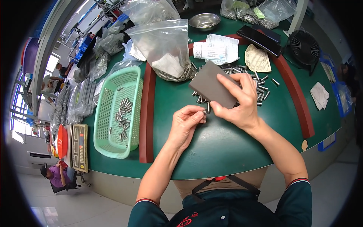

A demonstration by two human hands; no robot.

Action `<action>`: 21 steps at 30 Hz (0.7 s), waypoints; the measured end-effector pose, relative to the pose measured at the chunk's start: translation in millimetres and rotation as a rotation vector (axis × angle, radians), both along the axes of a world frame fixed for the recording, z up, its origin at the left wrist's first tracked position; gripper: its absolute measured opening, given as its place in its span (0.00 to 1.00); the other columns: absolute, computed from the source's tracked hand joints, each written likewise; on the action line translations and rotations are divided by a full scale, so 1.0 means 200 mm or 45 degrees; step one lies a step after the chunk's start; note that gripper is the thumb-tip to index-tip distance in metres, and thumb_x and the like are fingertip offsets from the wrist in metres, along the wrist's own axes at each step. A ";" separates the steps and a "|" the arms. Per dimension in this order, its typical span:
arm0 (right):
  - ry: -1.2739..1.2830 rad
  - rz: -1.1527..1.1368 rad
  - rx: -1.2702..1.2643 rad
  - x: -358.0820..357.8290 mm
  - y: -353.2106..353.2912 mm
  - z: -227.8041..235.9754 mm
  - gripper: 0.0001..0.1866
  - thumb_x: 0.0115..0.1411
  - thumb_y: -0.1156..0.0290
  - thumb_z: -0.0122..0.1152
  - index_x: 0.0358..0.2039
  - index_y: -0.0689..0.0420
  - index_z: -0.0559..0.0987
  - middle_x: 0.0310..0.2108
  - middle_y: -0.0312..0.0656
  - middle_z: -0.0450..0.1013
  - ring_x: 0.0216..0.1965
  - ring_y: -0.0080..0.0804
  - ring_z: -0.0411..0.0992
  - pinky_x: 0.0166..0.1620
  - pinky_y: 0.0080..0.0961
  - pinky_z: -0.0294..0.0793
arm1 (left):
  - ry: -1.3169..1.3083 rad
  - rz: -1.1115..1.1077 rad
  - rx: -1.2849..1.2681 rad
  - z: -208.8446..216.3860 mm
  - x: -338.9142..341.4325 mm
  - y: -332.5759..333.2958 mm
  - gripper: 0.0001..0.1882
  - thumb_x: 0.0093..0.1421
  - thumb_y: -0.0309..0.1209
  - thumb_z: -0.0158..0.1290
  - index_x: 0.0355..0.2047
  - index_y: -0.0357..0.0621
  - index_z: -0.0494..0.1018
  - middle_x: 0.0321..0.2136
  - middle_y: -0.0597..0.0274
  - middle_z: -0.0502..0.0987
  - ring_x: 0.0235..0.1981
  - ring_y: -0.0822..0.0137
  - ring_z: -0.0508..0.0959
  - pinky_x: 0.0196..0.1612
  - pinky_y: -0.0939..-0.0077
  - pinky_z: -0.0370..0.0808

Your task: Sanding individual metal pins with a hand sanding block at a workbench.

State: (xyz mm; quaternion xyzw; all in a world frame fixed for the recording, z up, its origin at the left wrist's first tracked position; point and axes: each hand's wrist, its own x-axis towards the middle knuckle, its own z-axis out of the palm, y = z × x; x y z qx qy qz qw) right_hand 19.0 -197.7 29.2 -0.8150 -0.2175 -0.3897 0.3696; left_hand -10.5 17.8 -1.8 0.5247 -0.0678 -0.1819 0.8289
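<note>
My right hand grips a flat grey-brown rectangular block, its thumb and fingers along the near right side. The block is tilted over a heap of small shiny metal pins and hides part of it. Just left of the block's near corner, my left hand is closed in a pinch. A small metal pin shows at its fingertips, mostly covered. Another pin stands between the two hands.
Red-brown rails flank the green table. Left is a green basket with metal pins, then a scale. Behind lie a plastic bag, papers, a metal bowl, a phone and a fan.
</note>
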 end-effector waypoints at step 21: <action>-0.019 0.334 0.135 -0.15 0.02 0.07 0.34 0.38 0.54 0.72 0.48 0.55 0.81 0.39 0.46 0.73 0.36 0.39 0.70 0.41 0.35 0.67 | 0.142 0.349 -0.150 0.18 -0.05 -0.12 0.15 0.58 0.30 0.61 0.44 0.43 0.74 0.41 0.60 0.77 0.42 0.64 0.77 0.50 0.67 0.76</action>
